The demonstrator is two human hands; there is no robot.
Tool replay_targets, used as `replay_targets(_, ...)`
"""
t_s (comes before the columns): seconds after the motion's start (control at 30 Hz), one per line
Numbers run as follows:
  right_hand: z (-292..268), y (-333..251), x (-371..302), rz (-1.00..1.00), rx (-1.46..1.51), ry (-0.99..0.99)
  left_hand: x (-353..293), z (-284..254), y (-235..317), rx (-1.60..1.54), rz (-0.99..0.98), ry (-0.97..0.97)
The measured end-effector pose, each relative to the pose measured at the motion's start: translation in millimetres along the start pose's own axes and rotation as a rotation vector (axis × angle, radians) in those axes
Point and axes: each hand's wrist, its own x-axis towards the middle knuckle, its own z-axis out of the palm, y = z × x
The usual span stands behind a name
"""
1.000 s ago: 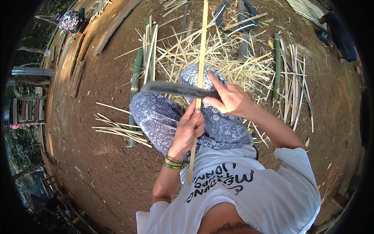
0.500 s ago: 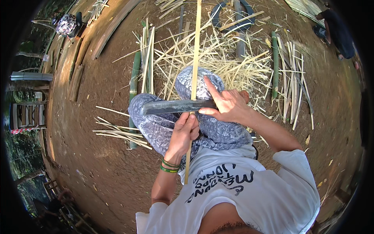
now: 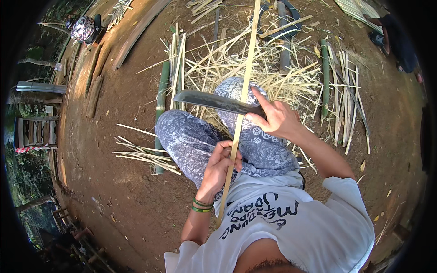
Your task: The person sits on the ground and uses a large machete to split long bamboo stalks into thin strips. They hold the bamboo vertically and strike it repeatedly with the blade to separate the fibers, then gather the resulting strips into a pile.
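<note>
A long, pale bamboo strip [image 3: 248, 68] runs lengthwise over my lap, from beyond my knees back to my shirt. My left hand [image 3: 219, 167] is curled round its near part, the strip passing over the fingers. In my right hand [image 3: 278, 119] is a machete [image 3: 214, 102], its dark, broad blade pointing left across my knees. The blade crosses beneath the strip close to my right hand. My right forefinger is stretched forward beside the strip, and the thumb lies near the base of the blade. The handle is mostly hidden by the hand.
Beyond my knees lies a heap of bamboo strips and shavings [image 3: 273, 82]. Green bamboo poles lie left [image 3: 162, 91] and right [image 3: 325, 82], beside more strips [image 3: 346, 100]. A dark ring [image 3: 298, 28] lies ahead. Other people are at far left [image 3: 85, 30] and far right [image 3: 400, 41].
The machete blade has moved forward and tilted, and now passes under the strip instead of over it. My left hand has drawn nearer my body, and the strip slants more to the right.
</note>
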Motion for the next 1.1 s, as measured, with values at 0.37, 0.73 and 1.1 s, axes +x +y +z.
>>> replay_targets(0.37,11.5,0.7,-0.9,-0.065,-0.086,-0.003,37.8,14.1,16.0,0.114,0.042,-0.028)
replay_targets(0.73,-7.7,-5.8,14.3,0.037,-0.005,-0.121,36.5,12.7,16.7,0.104,0.179,0.073)
replay_targets(1.1,-25.8,-21.8,21.9,0.008,0.096,-0.034,70.0,5.2,97.7,0.230,0.137,-0.089)
